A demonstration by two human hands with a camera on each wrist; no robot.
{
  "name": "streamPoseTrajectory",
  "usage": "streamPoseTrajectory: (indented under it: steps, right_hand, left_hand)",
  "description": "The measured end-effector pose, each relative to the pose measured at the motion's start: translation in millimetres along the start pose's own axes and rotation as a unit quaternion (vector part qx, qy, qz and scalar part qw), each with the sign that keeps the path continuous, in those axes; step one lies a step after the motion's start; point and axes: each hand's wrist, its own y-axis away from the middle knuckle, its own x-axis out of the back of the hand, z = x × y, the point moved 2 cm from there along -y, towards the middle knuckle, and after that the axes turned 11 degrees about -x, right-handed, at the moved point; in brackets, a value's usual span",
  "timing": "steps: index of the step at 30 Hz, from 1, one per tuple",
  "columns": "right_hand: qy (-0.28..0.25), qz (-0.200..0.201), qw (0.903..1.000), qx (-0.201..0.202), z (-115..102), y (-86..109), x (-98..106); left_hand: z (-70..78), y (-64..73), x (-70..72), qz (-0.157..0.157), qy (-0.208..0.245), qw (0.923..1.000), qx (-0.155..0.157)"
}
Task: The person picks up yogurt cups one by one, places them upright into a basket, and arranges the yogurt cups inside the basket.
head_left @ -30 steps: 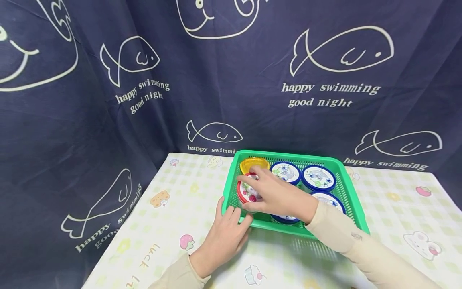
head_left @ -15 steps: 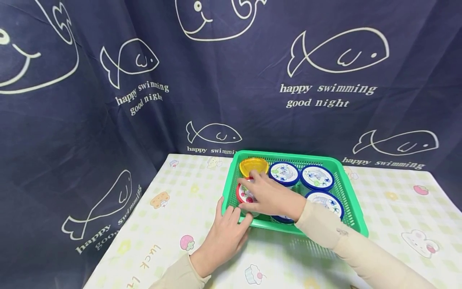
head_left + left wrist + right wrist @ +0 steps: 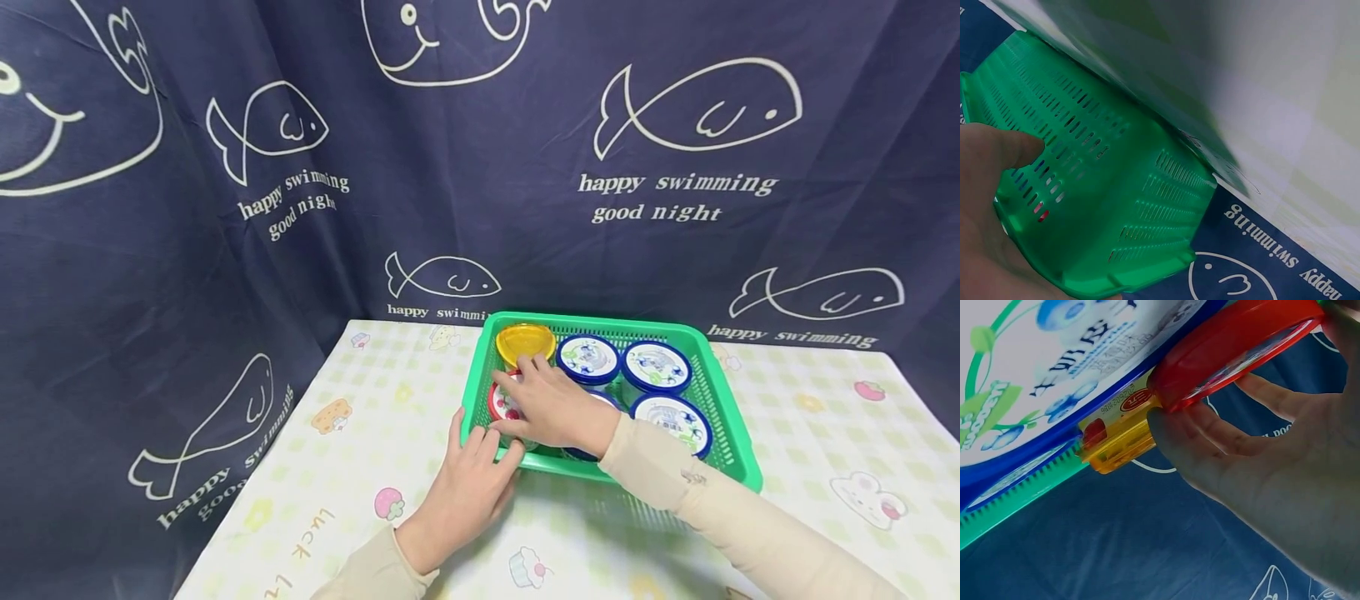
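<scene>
A green plastic basket [image 3: 733,408] holds several round lidded jars. My left hand [image 3: 468,483] grips its near left corner, fingers over the rim and thumb [image 3: 1022,149] against the slotted outer wall. Inside that corner, my right hand [image 3: 558,404] grips a red-lidded jar [image 3: 502,407] from above, its fingers spread around the lid. The right wrist view shows the fingertips at the edge of the red lid [image 3: 1222,353]. Just behind it sits a container with a clear yellow lid [image 3: 525,340]. The palm and wrist partly cover the red lid and a blue-lidded jar.
Blue-lidded jars with white printed tops, such as the back middle one [image 3: 588,357] and the front right one [image 3: 672,421], fill the basket's middle and right. The checked tablecloth [image 3: 360,450] lies around it, and a dark blue curtain [image 3: 480,167] hangs close behind.
My right hand and the red-lidded jar have shifted slightly down and left, uncovering more of the yellow lid. My left hand stays on the basket's corner.
</scene>
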Motion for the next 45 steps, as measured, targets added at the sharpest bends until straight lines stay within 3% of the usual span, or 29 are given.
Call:
streamPoseTrajectory:
  steps: [18,25,35,41,45]
  right_hand:
    - [0.005,-0.021,0.9997,0.007,-5.0,-3.3,-0.8]
    - [-0.032,-0.044,0.9985,-0.009,3.1,-0.2,5.9]
    - [-0.065,-0.04,0.9941,-0.077,33.2,22.8,32.9]
    - [-0.074,-0.007,0.9932,-0.09,52.1,44.9,36.9]
    - [-0.077,-0.006,0.991,-0.11,62.4,63.0,37.0]
  left_hand:
    - [-1.2,1.8,-3.1,-0.004,0.0,1.0,0.0]
    - [-0.5,0.6,-3.8,-0.008,0.01,0.9999,0.003]
    - [-2.7,-1.9,-1.5,-0.021,0.015,0.9996,0.009]
    - [-2.9,-1.3,-3.4,-0.025,0.025,0.9993,0.014]
    - [-2.2,-1.2,-4.1,-0.023,0.033,0.9991,0.017]
